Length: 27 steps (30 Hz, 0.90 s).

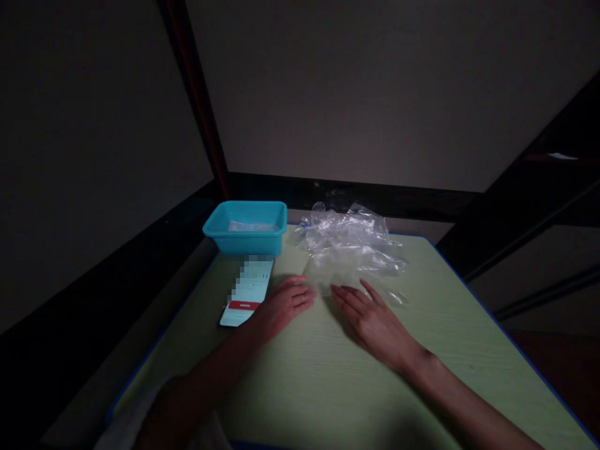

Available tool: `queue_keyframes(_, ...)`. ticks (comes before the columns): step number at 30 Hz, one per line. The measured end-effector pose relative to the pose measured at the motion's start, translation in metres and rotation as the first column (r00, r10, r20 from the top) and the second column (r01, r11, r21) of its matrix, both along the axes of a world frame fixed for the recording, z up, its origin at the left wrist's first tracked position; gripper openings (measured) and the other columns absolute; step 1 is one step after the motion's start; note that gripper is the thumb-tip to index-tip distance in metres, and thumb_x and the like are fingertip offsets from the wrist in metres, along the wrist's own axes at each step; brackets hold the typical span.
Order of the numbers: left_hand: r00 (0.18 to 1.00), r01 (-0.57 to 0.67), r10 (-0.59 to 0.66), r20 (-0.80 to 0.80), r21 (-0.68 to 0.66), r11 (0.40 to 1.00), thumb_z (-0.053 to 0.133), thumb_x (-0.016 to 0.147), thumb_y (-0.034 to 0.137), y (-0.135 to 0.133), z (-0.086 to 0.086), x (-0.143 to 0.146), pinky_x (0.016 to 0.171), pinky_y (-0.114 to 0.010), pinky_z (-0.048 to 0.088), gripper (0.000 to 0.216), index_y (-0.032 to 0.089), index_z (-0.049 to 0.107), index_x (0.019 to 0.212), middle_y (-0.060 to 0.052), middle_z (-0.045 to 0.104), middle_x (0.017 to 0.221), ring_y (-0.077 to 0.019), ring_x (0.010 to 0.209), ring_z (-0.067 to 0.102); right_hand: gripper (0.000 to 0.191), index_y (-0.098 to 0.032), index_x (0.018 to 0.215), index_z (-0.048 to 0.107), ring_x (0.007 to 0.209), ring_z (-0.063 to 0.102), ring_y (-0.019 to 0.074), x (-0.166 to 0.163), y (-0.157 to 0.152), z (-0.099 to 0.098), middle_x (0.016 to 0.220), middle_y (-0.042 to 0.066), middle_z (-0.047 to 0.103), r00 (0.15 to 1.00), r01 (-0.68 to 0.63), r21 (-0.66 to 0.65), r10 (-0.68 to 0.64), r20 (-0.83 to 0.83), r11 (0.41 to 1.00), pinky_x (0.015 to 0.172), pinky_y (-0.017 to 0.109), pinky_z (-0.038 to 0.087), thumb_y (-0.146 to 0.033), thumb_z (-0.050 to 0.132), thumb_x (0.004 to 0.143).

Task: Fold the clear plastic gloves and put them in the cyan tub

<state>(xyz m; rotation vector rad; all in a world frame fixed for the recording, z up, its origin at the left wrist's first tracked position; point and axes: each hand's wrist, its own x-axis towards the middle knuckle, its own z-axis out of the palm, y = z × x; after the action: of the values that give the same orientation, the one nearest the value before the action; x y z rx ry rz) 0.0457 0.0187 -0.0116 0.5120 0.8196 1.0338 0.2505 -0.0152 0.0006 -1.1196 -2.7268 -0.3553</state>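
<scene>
Head view: a dim look forward and down at both my hands on the green bench [328, 381].
Left hand [284, 304]: lies palm down on the bench, grip spread and holding nothing, fingertips pointing toward the right hand.
Right hand [370, 319]: also flat and palm down, grip spread and empty, fingertips near the front edge of the plastic.
Clear plastic bags [351, 240]: a crumpled, see-through heap just beyond my fingertips, toward the far side of the bench. I cannot tell whether a flat piece of it reaches under my fingers.
Phone [247, 292]: lit screen up, just beside my left hand, close to the bench's left edge.
Teal tub [246, 226]: behind the phone at the far left corner, with something pale inside.
Risk, film: I judge the thin plastic would slide or bunch under flat fingers, and in this poor light its edges are hard to find.
Risk, phone: a careless sweep of my left hand could nudge it toward the edge.
</scene>
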Motion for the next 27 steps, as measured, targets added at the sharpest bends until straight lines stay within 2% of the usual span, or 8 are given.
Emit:
queue_keyframes(2, 0.998, 0.020, -0.018, -0.061, 0.033, 0.999, 0.065, 0.067, 0.009, -0.003, -0.005, 0.002, 0.081, -0.037, 0.051, 0.023, 0.021, 0.060, 0.085, -0.004, 0.069, 0.078, -0.0204, 0.079, 0.068, 0.042, -0.010, 0.122, 0.054, 0.109, 0.057, 0.0240, -0.002, -0.009, -0.003, 0.122, 0.013, 0.060, 0.995, -0.099, -0.017, 0.098, -0.022, 0.995, 0.098, 0.048, 0.040, -0.002, 0.037, 0.084)
queue_keyframes(5, 0.978, -0.034, 0.054, -0.202, 0.099, 0.995, 0.067, 0.062, 0.009, -0.004, -0.005, 0.002, 0.080, -0.034, 0.050, 0.039, 0.024, 0.058, 0.098, -0.003, 0.068, 0.086, -0.0179, 0.080, 0.067, 0.037, -0.009, 0.124, 0.052, 0.105, 0.058, 0.0223, -0.004, -0.016, -0.007, 0.120, 0.011, 0.062, 0.968, -0.250, -0.055, 0.249, -0.022, 0.967, 0.095, 0.041, 0.045, -0.007, 0.040, 0.088)
queue_keyframes(9, 0.931, 0.043, 0.035, -0.363, 0.203, 0.978, 0.068, 0.062, 0.014, -0.007, 0.001, 0.000, 0.074, -0.030, 0.051, 0.029, 0.020, 0.065, 0.090, -0.006, 0.068, 0.096, -0.0208, 0.084, 0.066, 0.035, -0.010, 0.124, 0.051, 0.102, 0.059, 0.0192, -0.003, -0.023, -0.007, 0.126, 0.008, 0.058, 0.926, -0.378, -0.083, 0.378, -0.024, 0.922, 0.089, 0.034, 0.049, -0.012, 0.037, 0.092)
queue_keyframes(13, 0.843, 0.163, 0.020, -0.537, 0.291, 0.943, 0.070, 0.062, 0.019, -0.008, 0.000, -0.001, 0.062, -0.027, 0.049, 0.021, 0.017, 0.071, 0.083, -0.006, 0.070, 0.080, -0.0201, 0.072, 0.065, 0.036, -0.013, 0.126, 0.049, 0.101, 0.060, 0.0186, 0.001, -0.029, -0.003, 0.128, 0.007, 0.057, 0.907, -0.421, -0.051, 0.419, -0.035, 0.906, 0.088, 0.033, 0.049, -0.011, 0.035, 0.093)
queue_keyframes(17, 0.712, 0.237, 0.125, -0.691, 0.404, 0.884, 0.067, 0.060, 0.016, -0.005, -0.008, -0.001, 0.052, -0.024, 0.044, 0.017, 0.019, 0.073, 0.076, -0.002, 0.067, 0.064, -0.0170, 0.058, 0.060, 0.034, -0.014, 0.120, 0.054, 0.090, 0.064, 0.0192, 0.014, -0.023, 0.008, 0.102, 0.009, 0.069, 0.947, -0.300, -0.010, 0.296, -0.126, 0.954, 0.083, 0.035, 0.051, -0.010, 0.036, 0.091)
queue_keyframes(20, 0.676, 0.236, 0.170, -0.717, 0.429, 0.872, 0.065, 0.057, 0.012, -0.004, -0.011, -0.001, 0.049, -0.023, 0.041, 0.020, 0.020, 0.072, 0.074, 0.001, 0.063, 0.059, -0.0151, 0.053, 0.055, 0.035, -0.011, 0.117, 0.057, 0.078, 0.065, 0.0214, 0.029, -0.012, 0.013, 0.085, 0.011, 0.070, 0.975, -0.145, -0.071, 0.131, -0.178, 0.987, 0.073, 0.037, 0.055, -0.008, 0.036, 0.089)
queue_keyframes(24, 0.630, 0.261, 0.208, -0.748, 0.456, 0.851, 0.062, 0.050, 0.004, -0.006, -0.014, -0.003, 0.055, -0.026, 0.046, 0.037, 0.021, 0.070, 0.082, 0.001, 0.064, 0.072, -0.0133, 0.054, 0.053, 0.035, -0.011, 0.118, 0.057, 0.093, 0.065, 0.0233, 0.039, 0.001, 0.005, 0.105, 0.013, 0.068, 0.969, -0.063, -0.187, 0.015, -0.248, 0.980, 0.081, 0.041, 0.055, -0.012, 0.037, 0.090)
queue_keyframes(27, 0.485, 0.281, 0.382, -0.787, 0.554, 0.784, 0.057, 0.051, 0.000, -0.009, -0.017, -0.003, 0.072, -0.034, 0.049, 0.052, 0.020, 0.066, 0.098, -0.006, 0.059, 0.102, -0.0187, 0.077, 0.057, 0.038, -0.013, 0.127, 0.050, 0.110, 0.058, 0.0224, 0.037, 0.005, -0.005, 0.124, 0.013, 0.059, 0.949, -0.032, -0.258, -0.052, -0.312, 0.966, 0.093, 0.040, 0.049, -0.019, 0.040, 0.091)
